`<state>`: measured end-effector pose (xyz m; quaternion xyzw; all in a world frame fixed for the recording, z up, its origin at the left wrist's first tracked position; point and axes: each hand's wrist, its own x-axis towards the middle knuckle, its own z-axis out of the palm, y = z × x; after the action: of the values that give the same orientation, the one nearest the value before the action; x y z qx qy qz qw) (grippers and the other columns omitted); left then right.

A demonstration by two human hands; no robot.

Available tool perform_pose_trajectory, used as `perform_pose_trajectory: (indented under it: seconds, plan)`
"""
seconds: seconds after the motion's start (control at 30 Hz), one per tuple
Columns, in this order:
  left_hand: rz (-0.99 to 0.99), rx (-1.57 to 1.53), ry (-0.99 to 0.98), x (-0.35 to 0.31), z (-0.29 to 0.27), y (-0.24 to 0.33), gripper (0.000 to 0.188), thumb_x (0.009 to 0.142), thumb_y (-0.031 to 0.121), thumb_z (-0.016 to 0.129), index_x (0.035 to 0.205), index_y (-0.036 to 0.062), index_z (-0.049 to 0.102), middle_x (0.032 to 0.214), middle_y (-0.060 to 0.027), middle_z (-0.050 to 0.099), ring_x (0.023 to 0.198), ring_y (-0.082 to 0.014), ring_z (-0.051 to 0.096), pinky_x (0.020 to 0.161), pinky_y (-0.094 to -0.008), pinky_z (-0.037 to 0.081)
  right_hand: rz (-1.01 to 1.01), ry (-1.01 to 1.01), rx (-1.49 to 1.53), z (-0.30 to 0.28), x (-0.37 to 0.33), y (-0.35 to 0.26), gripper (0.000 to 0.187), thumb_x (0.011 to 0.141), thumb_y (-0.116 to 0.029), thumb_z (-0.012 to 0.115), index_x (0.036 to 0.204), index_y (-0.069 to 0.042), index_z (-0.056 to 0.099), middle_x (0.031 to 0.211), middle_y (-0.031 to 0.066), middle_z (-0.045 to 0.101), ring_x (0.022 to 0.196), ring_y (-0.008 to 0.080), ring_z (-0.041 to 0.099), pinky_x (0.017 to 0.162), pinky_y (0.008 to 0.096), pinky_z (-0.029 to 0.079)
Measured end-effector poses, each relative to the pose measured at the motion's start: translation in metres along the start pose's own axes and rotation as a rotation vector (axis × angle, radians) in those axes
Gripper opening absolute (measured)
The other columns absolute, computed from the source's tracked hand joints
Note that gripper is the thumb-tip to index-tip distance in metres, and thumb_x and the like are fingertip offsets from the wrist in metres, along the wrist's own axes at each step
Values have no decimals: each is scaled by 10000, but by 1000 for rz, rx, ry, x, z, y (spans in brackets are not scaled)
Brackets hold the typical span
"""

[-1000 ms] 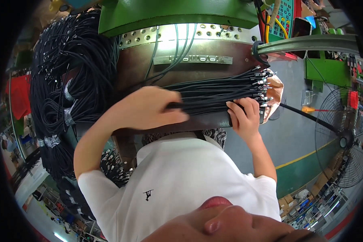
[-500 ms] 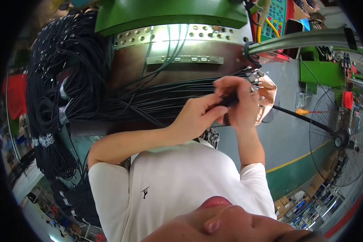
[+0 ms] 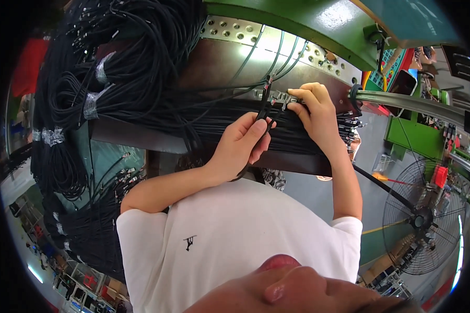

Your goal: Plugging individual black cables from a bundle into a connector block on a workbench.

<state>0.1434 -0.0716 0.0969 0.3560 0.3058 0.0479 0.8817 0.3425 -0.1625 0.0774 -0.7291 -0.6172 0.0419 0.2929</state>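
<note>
Hands meet over a bundle of black cables (image 3: pixel 214 122) laid across a brown counter (image 3: pixel 219 57) beneath a green machine housing (image 3: pixel 297 21). The left hand (image 3: pixel 243 146) is curled shut around a single black cable (image 3: pixel 262 104), thumb pressed on top, lifting its end clear of the bundle. The right hand (image 3: pixel 313 112), fingers bent and close together, pinches what appears to be the cable's metal connector tip at the machine's perforated plate (image 3: pixel 235 31). Coiled black cable hanks (image 3: pixel 73 104) hang at left; a floor fan (image 3: pixel 428 219) stands at right.
</note>
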Motion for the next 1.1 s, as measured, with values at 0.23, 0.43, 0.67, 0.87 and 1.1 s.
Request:
perform_pose_trajectory:
  seconds: [0.23,0.43,0.67,0.87,1.1]
  plan:
    - [-76,-63,-65,-5,-4,2,211,992,236,472,982,31,524,769,-39,594,592,-76,543,533,-211,457,-279,175,-158,14,3,-33,313,687,-35,690,986,-71,606,965,66,595,887,265,569,769,372,470]
    - [20,2,-61,-19,-22,13,235,963,201,541,1030,-19,590,802,-85,638,679,-119,595,656,-249,497,-94,67,168,26,17,-49,226,721,12,651,932,-48,598,908,80,596,854,282,563,709,377,483]
    - [-86,-82,-60,-20,-20,17,252,952,208,558,1032,-28,597,740,-78,625,619,-121,576,581,-235,467,-151,9,19,25,21,-49,290,663,-7,626,949,-48,602,904,71,571,870,275,558,718,358,484]
    - [-226,-104,-144,-13,-11,27,217,950,207,558,953,-7,597,736,-71,624,612,-112,572,583,-230,470,-329,91,-95,4,23,-53,337,658,19,647,985,-60,626,988,60,619,865,251,599,740,341,495]
    - [-108,-14,-107,-14,-21,21,195,921,188,604,914,-7,612,691,-39,586,579,-98,558,549,-230,460,159,134,242,27,6,-33,159,699,50,674,814,-46,621,907,48,631,841,253,581,729,351,465]
